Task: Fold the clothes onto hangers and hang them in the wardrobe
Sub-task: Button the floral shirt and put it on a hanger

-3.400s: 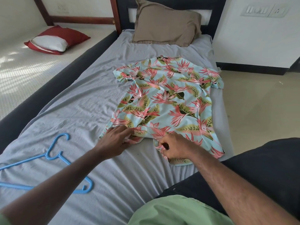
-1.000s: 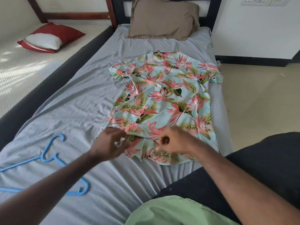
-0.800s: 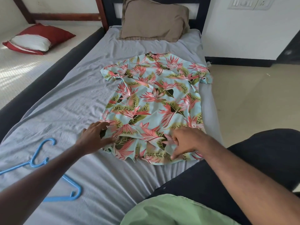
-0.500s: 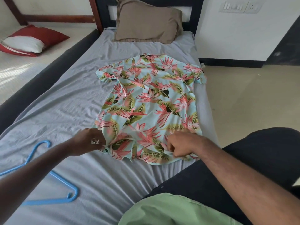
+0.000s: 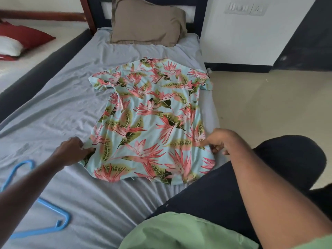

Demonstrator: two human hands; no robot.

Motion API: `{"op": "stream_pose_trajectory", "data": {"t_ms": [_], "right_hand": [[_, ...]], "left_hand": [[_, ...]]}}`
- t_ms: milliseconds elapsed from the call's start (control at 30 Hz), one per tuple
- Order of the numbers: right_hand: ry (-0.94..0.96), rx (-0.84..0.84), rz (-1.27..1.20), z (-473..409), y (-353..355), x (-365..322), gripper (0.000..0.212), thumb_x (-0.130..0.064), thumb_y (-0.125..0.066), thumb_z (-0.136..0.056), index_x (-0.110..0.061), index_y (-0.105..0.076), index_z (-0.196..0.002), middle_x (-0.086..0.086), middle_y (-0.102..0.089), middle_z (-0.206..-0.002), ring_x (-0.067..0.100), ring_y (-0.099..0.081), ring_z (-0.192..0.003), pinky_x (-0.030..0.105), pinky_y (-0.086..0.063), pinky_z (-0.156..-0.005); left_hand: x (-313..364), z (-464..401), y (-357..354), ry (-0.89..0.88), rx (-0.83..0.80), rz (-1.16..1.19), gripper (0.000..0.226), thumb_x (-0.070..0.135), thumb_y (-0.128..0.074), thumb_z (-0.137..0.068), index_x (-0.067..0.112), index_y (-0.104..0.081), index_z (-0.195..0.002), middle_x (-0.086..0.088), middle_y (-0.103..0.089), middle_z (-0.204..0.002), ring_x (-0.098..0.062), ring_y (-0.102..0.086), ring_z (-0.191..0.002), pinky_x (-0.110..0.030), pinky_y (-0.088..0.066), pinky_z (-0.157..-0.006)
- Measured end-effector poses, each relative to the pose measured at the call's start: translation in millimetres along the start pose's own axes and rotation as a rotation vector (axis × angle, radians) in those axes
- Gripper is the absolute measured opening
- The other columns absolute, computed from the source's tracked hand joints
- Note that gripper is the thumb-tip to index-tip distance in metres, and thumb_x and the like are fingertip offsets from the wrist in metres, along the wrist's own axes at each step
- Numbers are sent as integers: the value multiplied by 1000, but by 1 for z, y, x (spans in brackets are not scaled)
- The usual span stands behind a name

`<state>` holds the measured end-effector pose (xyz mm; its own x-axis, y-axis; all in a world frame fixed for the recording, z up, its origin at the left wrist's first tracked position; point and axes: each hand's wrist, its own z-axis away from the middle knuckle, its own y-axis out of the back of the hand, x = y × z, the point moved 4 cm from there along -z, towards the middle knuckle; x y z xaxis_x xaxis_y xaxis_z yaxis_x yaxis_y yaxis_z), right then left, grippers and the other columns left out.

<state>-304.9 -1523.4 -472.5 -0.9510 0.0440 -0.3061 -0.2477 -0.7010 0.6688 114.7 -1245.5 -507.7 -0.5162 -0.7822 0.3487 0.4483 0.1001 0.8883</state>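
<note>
The shirt (image 5: 149, 121) with pink flowers and green leaves is lying flat on the gray sheet (image 5: 59, 108) of the bed, near the right side, with its collar pointing toward the brown pillow (image 5: 145, 22). The left hand (image 5: 71, 150) is pinching the left edge of the shirt near the bottom, with its fingers curled on the cloth. The right hand (image 5: 220, 139) is holding the right edge near the bottom, with its fingers bent around the cloth too. The two hands are sitting well apart, one on each side of the shirt. A blue hanger (image 5: 36, 212) is lying on the sheet to the left, near the left arm, not touching the shirt. The person's dark pant leg (image 5: 269, 168) is resting on the right edge of the bed, just beside the shirt's bottom corner. A red and white pillow (image 5: 19, 42) is lying on another bed at the far left.
</note>
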Motion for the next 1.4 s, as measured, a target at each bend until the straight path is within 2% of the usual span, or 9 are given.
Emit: {"op": "stream_pose_trajectory", "data": {"t_ms": [100, 233, 333, 467, 600, 767, 1067, 1267, 1400], "right_hand": [[-9, 28, -151, -7, 2, 5, 17, -26, -74, -89, -12, -64, -90, 3, -63, -81, 16, -52, -70, 25, -38, -57], [-58, 6, -449, -15, 4, 12, 23, -24, -74, -74, -15, -71, -95, 5, -64, -92, 22, -53, -81, 30, -40, -64], [-67, 40, -275, -17, 3, 12, 41, -27, -84, -68, -10, -68, -102, 10, -65, -97, 24, -56, -80, 28, -41, -60], [-115, 85, 129, -12, 1, 10, 17, -8, -73, -82, -6, -57, -87, 12, -51, -79, 27, -55, -77, 28, -44, -66], [-161, 231, 192, -23, -2, 7, 56, -16, -79, -55, -6, -54, -104, 10, -59, -94, 31, -61, -93, 38, -42, -91], [148, 553, 272, -10, 8, -54, 47, -19, -62, -85, -14, -43, -129, 9, -53, -125, 33, -53, -118, 53, -35, -99], [606, 456, 312, -17, -11, -209, 42, -23, -71, -85, -22, -50, -121, -3, -58, -117, 24, -58, -111, 60, -34, -105], [877, 447, 295, -43, -12, -309, 23, -7, -63, -86, -25, -56, -98, -8, -63, -103, 19, -57, -94, 43, -40, -92], [1058, 367, 275, -76, -20, -379, 14, -8, -68, -88, -21, -68, -90, -4, -68, -91, 19, -63, -82, 41, -57, -81]], "left_hand": [[13, -2, -1, 10, -19, 218, 31, 26, -64, -98, -1, -62, -84, -22, -62, -85, -27, -54, -65, -30, -42, -53], [11, -1, 7, 57, -4, 596, 32, 31, -68, -96, 0, -63, -98, -24, -65, -89, -34, -62, -70, -32, -52, -46], [1, 9, 8, 78, -30, 459, 32, 24, -82, -84, -1, -65, -94, -18, -68, -74, -29, -62, -56, -25, -47, -35], [-20, 11, 11, 125, -222, 210, 41, 24, -82, -85, -15, -69, -88, -16, -64, -53, -15, -46, -36, -20, -36, -37], [-16, 8, 22, 90, -280, 61, 54, 45, -78, -85, -8, -72, -84, -14, -72, -62, -17, -55, -43, -21, -37, -42], [8, -26, 33, 65, -77, 152, 56, 53, -75, -84, 0, -70, -67, -5, -69, -54, -16, -60, -42, -22, -43, -43], [58, -100, 38, 74, -39, 422, 39, 38, -83, -81, 1, -73, -72, -8, -73, -61, -16, -64, -48, -26, -55, -54], [77, -152, 32, 85, -109, 630, 38, 38, -76, -90, 1, -77, -82, -14, -76, -76, -29, -71, -66, -31, -59, -53], [85, -191, 27, 101, -75, 704, 32, 27, -69, -96, 4, -72, -75, -4, -72, -62, -14, -67, -52, -24, -54, -50]]}}
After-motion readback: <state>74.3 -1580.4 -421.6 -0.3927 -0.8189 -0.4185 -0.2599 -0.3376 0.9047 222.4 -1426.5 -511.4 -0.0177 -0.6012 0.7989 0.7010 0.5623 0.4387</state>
